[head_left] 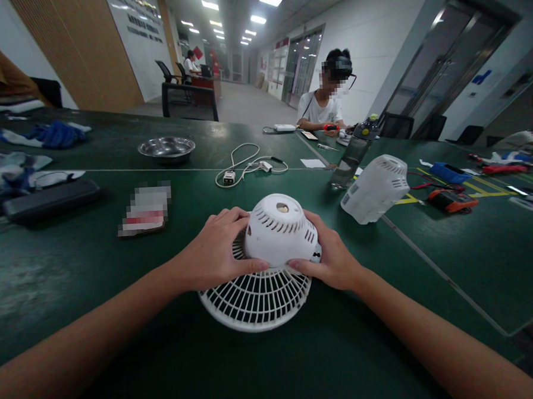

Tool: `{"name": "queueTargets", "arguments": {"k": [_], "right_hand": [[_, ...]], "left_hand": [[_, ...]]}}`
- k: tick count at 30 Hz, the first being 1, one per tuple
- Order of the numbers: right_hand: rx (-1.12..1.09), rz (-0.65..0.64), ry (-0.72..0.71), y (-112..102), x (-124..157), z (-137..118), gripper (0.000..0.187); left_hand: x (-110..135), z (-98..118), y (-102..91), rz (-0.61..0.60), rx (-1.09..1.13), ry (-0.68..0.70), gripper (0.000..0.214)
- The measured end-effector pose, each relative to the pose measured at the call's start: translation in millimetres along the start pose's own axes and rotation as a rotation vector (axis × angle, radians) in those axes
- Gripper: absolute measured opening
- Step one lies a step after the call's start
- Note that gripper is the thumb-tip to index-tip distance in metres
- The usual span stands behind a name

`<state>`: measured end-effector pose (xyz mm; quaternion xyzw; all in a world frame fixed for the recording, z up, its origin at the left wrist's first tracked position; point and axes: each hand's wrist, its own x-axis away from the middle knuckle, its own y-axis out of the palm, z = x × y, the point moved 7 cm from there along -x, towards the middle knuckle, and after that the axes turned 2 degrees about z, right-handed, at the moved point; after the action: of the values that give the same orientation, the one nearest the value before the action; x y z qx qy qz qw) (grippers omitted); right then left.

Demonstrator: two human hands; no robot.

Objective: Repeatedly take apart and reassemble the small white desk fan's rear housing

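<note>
Between my two hands is the white motor housing (279, 231) of a small electric fan, its vented back facing up. Beneath it the round fan grille (258, 304) lies on the green table. My left hand (219, 249) grips the housing's left side, thumb along the lower edge. From the right, my right hand (329, 253) wraps the other side, its thumb near the lower front edge. The far fingers of the right hand are hidden behind the housing. A small metal-looking part shows at the housing's right edge.
A white plastic casing (375, 189) and a water bottle (353, 153) stand to the right. A cable (251, 167) lies beyond the fan, with a steel bowl (167, 149) further left. A multimeter (452, 200) is far right. Across the table sits a person (321, 104).
</note>
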<state>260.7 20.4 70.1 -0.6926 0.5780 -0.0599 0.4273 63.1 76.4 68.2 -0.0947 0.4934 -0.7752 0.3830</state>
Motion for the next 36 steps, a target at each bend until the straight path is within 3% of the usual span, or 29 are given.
{"name": "queueTargets", "arguments": {"k": [19, 36], "right_hand": [[0.047, 0.028, -0.040, 0.8, -0.3, -0.5, 0.090], [0.047, 0.031, -0.040, 2.2, 1.0, -0.5, 0.092]], "left_hand": [[3.1, 6.0, -4.5, -0.025, 0.028, -0.033, 0.076], [2.3, 3.8, -2.6, 0.030, -0.013, 0.002, 0.075]]}}
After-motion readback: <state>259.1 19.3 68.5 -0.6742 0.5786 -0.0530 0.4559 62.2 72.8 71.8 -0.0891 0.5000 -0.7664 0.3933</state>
